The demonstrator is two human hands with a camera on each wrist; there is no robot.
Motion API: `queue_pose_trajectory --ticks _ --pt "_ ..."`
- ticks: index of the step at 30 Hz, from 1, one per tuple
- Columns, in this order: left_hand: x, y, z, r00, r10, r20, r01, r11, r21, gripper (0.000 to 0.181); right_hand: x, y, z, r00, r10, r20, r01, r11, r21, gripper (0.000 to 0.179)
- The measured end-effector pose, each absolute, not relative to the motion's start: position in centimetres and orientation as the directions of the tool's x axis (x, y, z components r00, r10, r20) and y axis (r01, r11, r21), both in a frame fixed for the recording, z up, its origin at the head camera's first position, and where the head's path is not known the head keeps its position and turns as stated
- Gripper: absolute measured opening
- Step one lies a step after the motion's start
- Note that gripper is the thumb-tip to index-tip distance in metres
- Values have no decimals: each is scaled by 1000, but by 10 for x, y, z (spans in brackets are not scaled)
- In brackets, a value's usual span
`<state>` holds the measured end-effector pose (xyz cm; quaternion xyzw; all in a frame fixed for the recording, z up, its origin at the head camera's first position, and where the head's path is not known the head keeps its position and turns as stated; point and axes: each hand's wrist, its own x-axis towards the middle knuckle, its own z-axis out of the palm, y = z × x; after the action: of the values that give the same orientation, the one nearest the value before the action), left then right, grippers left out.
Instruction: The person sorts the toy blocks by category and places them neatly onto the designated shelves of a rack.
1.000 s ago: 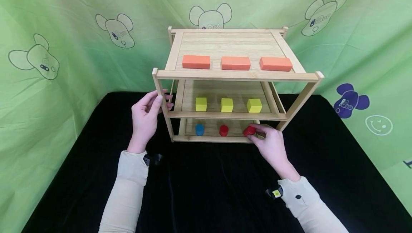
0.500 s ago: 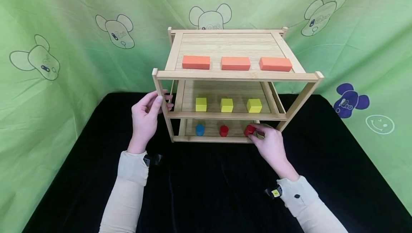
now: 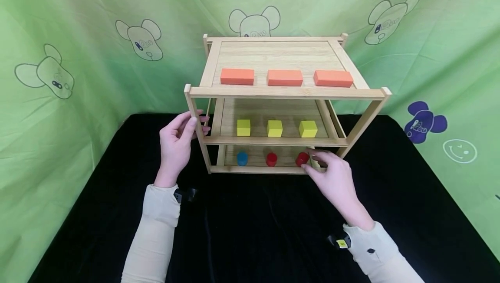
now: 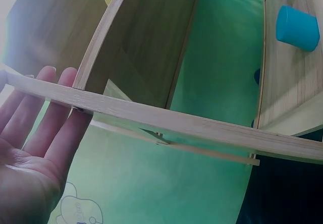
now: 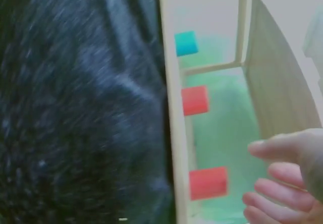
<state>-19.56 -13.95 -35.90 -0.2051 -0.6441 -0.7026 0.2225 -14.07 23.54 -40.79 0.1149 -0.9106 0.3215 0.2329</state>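
A small three-tier wooden shelf [image 3: 281, 93] stands ahead. My left hand [image 3: 175, 146] holds its left front post, thumb in front and fingers passing behind; the left wrist view shows those fingers [image 4: 55, 118] fairly straight behind the wood. My right hand [image 3: 332, 178] is at the right end of the bottom tier, thumb and fingers spread apart. Beside it stands a red cylinder block [image 3: 302, 159]; in the right wrist view a gap separates the hand from this cylinder [image 5: 208, 183]. Another red cylinder block [image 3: 271, 159] and a blue cylinder block [image 3: 242, 159] stand in line to the left.
On the middle tier sit three yellow cubes [image 3: 274, 128] in a row. Three orange rectangular blocks [image 3: 284, 77] lie along the front of the top tier. Black cloth [image 3: 250, 231] covers the table, and a green printed curtain [image 3: 78, 5] surrounds it.
My right hand has let go of the right-hand red cylinder and drawn slightly back to the right, its fingers parted. The cylinder now stands straight. The left hand keeps its place.
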Motion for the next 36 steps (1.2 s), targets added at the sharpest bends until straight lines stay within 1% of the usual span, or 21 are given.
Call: queue_pose_trajectory --ticks 5,13,16,21,25,28,32,33,36 --pt "-196 -140 -357 -817 -48 575 576 -63 815 28 -127 231 -385 -824 -53 564 -412 740 -532 29" --pt "-196 -139 -358 -823 -51 566 568 -63 820 28 -105 226 -335 -729 0 685 -535 625 -569 28" --pt "-196 -138 -359 -823 -54 565 568 -68 820 28 -95 221 -315 -698 32 716 -564 590 -577 29" --pt "-197 -137 -357 -815 -58 577 580 -83 811 27 -82 216 -287 -651 113 750 -600 529 -600 21" --pt "-197 -137 -356 -813 -59 579 582 -66 811 28 -82 225 -280 -595 232 770 -641 442 -628 18" --pt "-196 -138 -357 -813 -56 579 582 -63 811 29 -84 235 -280 -553 336 762 -681 344 -646 20" --pt "-194 -138 -358 -817 -49 574 576 -82 813 29 -88 248 -280 -534 425 731 -702 260 -663 23" --pt "-194 -138 -358 -818 -48 573 574 -89 814 29 -89 252 -281 -530 437 727 -700 258 -666 23" --pt "-194 -138 -358 -819 -43 572 574 -75 816 29 -94 261 -281 -513 482 711 -727 197 -658 25"
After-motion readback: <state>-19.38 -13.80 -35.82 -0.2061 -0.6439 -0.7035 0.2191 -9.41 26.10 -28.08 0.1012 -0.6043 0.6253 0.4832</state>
